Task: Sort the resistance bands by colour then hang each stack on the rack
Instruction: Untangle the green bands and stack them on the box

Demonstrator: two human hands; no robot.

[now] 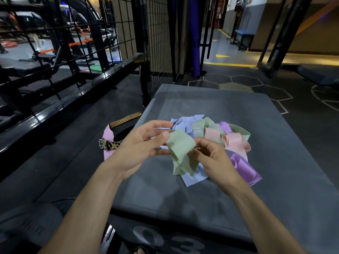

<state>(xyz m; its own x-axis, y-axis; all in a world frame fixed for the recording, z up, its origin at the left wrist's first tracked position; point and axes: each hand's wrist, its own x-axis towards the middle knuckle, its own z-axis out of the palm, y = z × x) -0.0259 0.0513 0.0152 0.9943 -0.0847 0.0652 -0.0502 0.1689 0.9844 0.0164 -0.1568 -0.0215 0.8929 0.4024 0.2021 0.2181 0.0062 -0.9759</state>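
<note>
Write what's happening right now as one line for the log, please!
stage: sorting | both hands hold green band | left hand | right hand | pile mixed on mat | nothing hung

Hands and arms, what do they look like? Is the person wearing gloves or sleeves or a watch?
No gloves, sleeves or watch show. The left hand and right hand are bare, with no rings that I can see. Both forearms are bare too, as far back as the bottom edge of the picture, so any sleeve must end out of view.
</note>
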